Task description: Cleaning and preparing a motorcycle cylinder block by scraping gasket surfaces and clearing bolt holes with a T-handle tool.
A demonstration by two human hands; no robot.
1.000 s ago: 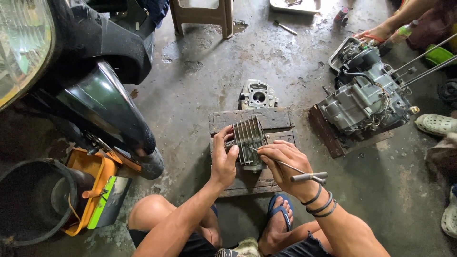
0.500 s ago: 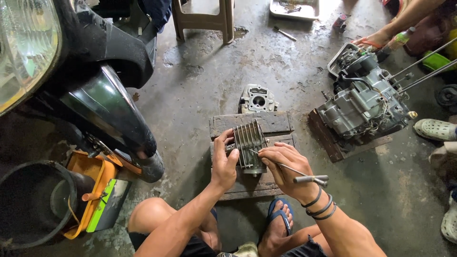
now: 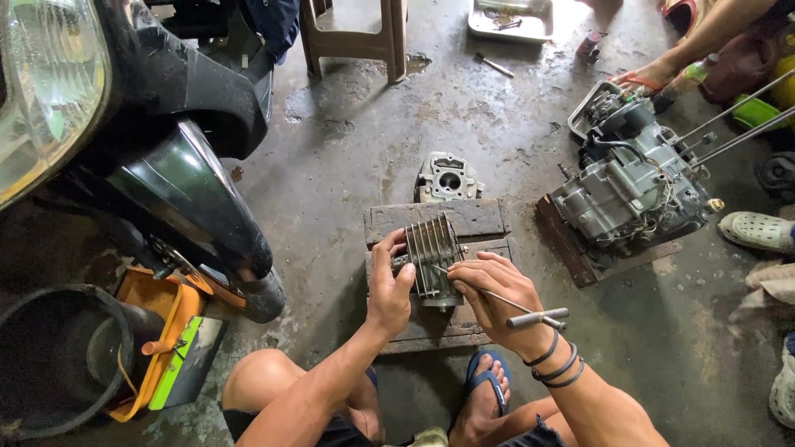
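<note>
A finned metal engine cylinder (image 3: 432, 248) lies on a wooden block (image 3: 464, 219) on the concrete floor. My left hand (image 3: 387, 285) grips the cylinder's left side and steadies it. My right hand (image 3: 495, 290) holds a thin T-handle tool (image 3: 530, 313), its tip pressed against the cylinder's fins. Black bands circle my right wrist. Just beyond the block sits a grey cylinder head (image 3: 448, 176).
A scooter's front wheel and black fender (image 3: 195, 223) stand at left, beside an orange toolbox (image 3: 161, 339) and black bucket (image 3: 50, 356). An engine block (image 3: 633, 186) rests on a board at right, another person's hand (image 3: 650, 76) near it. A stool (image 3: 352, 33) and metal tray (image 3: 509, 21) lie farther back.
Both hands stay on the cylinder; the right hand has shifted the tool slightly along the fins. The view has moved a little.
</note>
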